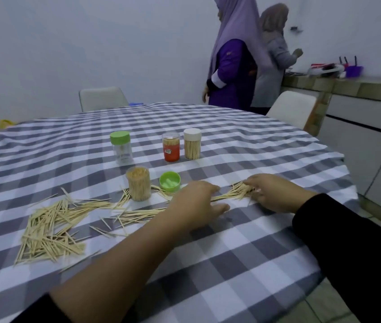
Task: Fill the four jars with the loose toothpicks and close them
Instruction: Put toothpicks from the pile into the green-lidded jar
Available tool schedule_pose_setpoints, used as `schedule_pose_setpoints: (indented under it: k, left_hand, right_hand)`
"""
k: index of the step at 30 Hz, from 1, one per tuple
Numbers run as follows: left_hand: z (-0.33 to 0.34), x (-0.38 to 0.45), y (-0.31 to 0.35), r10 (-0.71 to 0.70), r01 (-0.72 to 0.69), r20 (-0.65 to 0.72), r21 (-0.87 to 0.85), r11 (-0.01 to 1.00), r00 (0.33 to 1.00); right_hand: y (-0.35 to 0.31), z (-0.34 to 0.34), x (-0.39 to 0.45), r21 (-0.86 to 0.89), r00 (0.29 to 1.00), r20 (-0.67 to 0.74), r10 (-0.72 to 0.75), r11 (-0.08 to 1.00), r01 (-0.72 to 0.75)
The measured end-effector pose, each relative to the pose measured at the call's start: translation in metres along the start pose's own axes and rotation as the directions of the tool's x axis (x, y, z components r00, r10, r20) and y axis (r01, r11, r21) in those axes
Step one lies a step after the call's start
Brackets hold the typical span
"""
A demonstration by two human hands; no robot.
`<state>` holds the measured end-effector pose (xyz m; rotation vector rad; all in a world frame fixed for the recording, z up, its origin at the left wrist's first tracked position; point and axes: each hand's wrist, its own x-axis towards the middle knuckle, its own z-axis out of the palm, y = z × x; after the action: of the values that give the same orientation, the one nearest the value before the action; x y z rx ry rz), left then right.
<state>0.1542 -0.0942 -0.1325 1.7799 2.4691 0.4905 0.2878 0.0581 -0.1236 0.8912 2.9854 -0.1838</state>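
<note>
Big table under a grey-and-white checked cloth (208, 264) takes up most of the view. Two people (236, 66) stand at the back by a counter (348, 85), and two pale chairs (101, 97) sit at the far edge.

The main pile of loose wooden toothpicks (49, 229) is spread out on the left. A smaller bundle (233, 194) lies between the hands.

Left hand (196, 201) rests palm down on the cloth, fingers relaxed, touching one end of that bundle. Right hand (275, 192) has fingers curled onto the other end; can't tell if it's really pinching them.

An open clear jar packed with toothpicks (138, 184) stands beside its upturned green lid (170, 181). Further back are a green-lidded clear jar (121, 146), an orange-labelled jar (171, 146) and a white-lidded jar (192, 143).
</note>
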Motion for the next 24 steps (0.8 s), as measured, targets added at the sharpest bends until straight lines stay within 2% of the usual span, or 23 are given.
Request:
schedule_pose_setpoints:
  k: [4, 7, 11, 16, 21, 24]
  left_hand:
    - [0.022, 0.022, 0.026, -0.063, 0.065, -0.029, 0.051, 0.997, 0.998]
    - [0.035, 0.043, 0.042, -0.085, 0.09, -0.061, 0.087, 0.992, 0.995]
    - [0.041, 0.067, 0.048, -0.109, 0.104, 0.042, 0.113, 0.988, 0.993]
    - [0.034, 0.076, 0.049, -0.206, 0.17, 0.165, 0.208, 0.963, 0.965]
    - [0.019, 0.075, 0.051, -0.272, 0.191, 0.22, 0.329, 0.925, 0.937]
    - [0.013, 0.066, 0.052, -0.25, 0.169, 0.188, 0.364, 0.916, 0.95]
  right_hand:
    - [0.015, 0.007, 0.003, -0.082, 0.999, 0.02, 0.025, 0.996, -0.024]
    - [0.022, 0.01, 0.01, -0.054, 1.0, 0.01, 0.023, 0.998, -0.022]
    - [0.025, 0.014, 0.017, -0.016, 1.0, -0.021, -0.016, 1.0, 0.015]
    - [0.023, 0.016, 0.025, -0.018, 0.995, -0.048, -0.086, 0.996, 0.086]
    - [0.017, 0.021, 0.033, -0.045, 0.985, -0.037, -0.169, 0.985, 0.168]
    - [0.015, 0.024, 0.034, -0.121, 0.984, -0.07, -0.163, 0.981, 0.153]
